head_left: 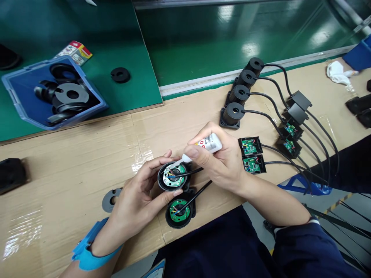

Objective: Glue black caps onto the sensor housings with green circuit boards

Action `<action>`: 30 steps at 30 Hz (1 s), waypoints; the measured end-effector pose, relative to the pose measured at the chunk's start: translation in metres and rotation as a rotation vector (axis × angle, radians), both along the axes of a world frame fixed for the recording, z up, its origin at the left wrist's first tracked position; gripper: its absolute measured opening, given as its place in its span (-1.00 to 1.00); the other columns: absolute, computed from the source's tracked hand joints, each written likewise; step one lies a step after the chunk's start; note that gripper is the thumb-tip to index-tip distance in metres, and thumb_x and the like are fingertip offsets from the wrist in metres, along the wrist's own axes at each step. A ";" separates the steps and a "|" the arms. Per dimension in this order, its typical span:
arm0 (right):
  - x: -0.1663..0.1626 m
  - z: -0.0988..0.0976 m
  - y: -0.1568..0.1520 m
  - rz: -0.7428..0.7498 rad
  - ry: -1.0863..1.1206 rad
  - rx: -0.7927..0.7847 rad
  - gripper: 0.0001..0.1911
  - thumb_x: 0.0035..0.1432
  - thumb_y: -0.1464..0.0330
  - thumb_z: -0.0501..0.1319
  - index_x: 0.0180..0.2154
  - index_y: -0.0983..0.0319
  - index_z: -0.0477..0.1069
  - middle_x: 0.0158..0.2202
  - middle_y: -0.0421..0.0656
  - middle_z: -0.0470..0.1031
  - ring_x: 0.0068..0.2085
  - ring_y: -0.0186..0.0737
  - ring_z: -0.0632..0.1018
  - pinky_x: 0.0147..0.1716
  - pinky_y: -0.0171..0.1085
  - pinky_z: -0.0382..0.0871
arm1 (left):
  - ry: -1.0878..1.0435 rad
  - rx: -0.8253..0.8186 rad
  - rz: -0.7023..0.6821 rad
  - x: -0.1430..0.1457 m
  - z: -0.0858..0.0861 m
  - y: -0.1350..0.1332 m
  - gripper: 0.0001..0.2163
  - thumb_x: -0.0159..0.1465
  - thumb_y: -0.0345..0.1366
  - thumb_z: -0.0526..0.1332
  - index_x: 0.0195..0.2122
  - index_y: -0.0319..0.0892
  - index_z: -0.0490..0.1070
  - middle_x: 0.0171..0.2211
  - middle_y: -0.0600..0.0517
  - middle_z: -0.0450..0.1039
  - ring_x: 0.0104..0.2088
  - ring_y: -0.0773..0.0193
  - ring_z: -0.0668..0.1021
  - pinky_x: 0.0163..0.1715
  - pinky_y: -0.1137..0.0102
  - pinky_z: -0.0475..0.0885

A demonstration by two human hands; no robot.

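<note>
My left hand (136,197) grips a round black housing (173,176) with a green circuit board inside and a black cable coming out. My right hand (222,160) holds a small white glue tube (207,145), its nozzle tip touching the board in that housing. A second black housing (179,210) with a green board and its own cable lies on the cardboard just below the first. A grey disc (110,199) rests beside my left wrist, which wears a blue strap.
Several black cylindrical units (233,114) with cables stand in a row at the upper right, leading to open boxes with green boards (251,153). A blue bin (52,92) of black parts sits upper left. A black ring (120,74) lies on the green mat.
</note>
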State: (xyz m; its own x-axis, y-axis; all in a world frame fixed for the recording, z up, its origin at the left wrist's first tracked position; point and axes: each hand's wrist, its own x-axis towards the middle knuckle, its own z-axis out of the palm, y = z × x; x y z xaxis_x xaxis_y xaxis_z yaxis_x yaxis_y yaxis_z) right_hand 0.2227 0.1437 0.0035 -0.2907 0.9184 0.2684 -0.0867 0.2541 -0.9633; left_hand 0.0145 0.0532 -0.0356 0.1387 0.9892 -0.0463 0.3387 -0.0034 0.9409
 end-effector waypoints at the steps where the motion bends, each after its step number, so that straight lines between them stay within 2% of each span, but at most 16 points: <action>1: 0.000 0.000 0.001 -0.008 0.001 -0.003 -0.56 0.25 0.00 0.43 -0.38 0.18 0.40 -0.52 -0.37 0.39 -0.52 -0.45 0.39 -0.53 -0.39 0.27 | 0.003 -0.001 -0.001 0.000 0.001 0.000 -0.46 0.27 -0.03 0.47 0.23 0.15 0.36 0.19 0.02 0.57 0.23 -0.01 0.61 0.26 0.09 0.56; 5: 0.003 -0.001 0.004 -0.050 -0.012 -0.026 -0.55 0.27 -0.04 0.39 -0.37 0.17 0.41 -0.49 -0.33 0.45 -0.51 -0.42 0.42 -0.52 -0.37 0.30 | 0.010 0.003 0.006 0.001 0.002 0.002 -0.45 0.26 0.01 0.47 0.22 0.10 0.37 0.22 -0.03 0.56 0.27 -0.06 0.58 0.28 0.05 0.54; 11: 0.007 -0.012 0.010 -0.138 0.022 -0.119 -0.51 0.25 -0.06 0.40 -0.39 0.18 0.38 -0.53 -0.34 0.40 -0.52 -0.42 0.37 -0.52 -0.37 0.27 | -0.024 0.007 -0.006 0.001 -0.001 0.006 -0.47 0.27 0.00 0.46 0.21 0.06 0.37 0.33 -0.07 0.47 0.43 -0.07 0.37 0.39 0.03 0.39; 14: 0.004 -0.010 0.007 -0.083 0.029 -0.104 -0.50 0.21 -0.07 0.43 -0.38 0.18 0.38 -0.55 -0.36 0.40 -0.54 -0.42 0.39 -0.53 -0.38 0.27 | -0.038 -0.002 -0.010 0.000 -0.002 0.005 -0.46 0.28 -0.01 0.45 0.23 0.08 0.36 0.33 -0.06 0.47 0.42 -0.04 0.40 0.39 0.05 0.39; 20: -0.001 -0.006 0.002 -0.004 0.062 -0.073 -0.57 0.21 0.01 0.46 -0.35 0.19 0.43 -0.49 -0.34 0.48 -0.49 -0.43 0.46 -0.50 -0.40 0.31 | -0.043 -0.032 -0.005 -0.001 -0.003 0.003 -0.44 0.28 -0.04 0.46 0.25 0.12 0.34 0.27 -0.03 0.52 0.28 -0.02 0.57 0.31 0.08 0.51; 24: 0.000 -0.008 0.002 -0.023 -0.008 -0.070 -0.54 0.21 -0.04 0.44 -0.35 0.19 0.43 -0.49 -0.34 0.46 -0.50 -0.43 0.43 -0.51 -0.38 0.28 | -0.045 -0.037 -0.005 -0.001 -0.003 0.003 -0.45 0.28 -0.04 0.46 0.25 0.12 0.34 0.26 -0.03 0.52 0.28 -0.01 0.57 0.28 0.11 0.54; 30: 0.000 -0.007 0.001 -0.068 -0.003 -0.038 -0.57 0.26 -0.01 0.41 -0.36 0.19 0.42 -0.50 -0.34 0.46 -0.51 -0.43 0.41 -0.51 -0.38 0.26 | -0.072 -0.033 -0.002 -0.001 -0.003 0.003 -0.43 0.27 -0.05 0.48 0.26 0.09 0.35 0.26 -0.05 0.53 0.29 -0.01 0.56 0.29 0.10 0.53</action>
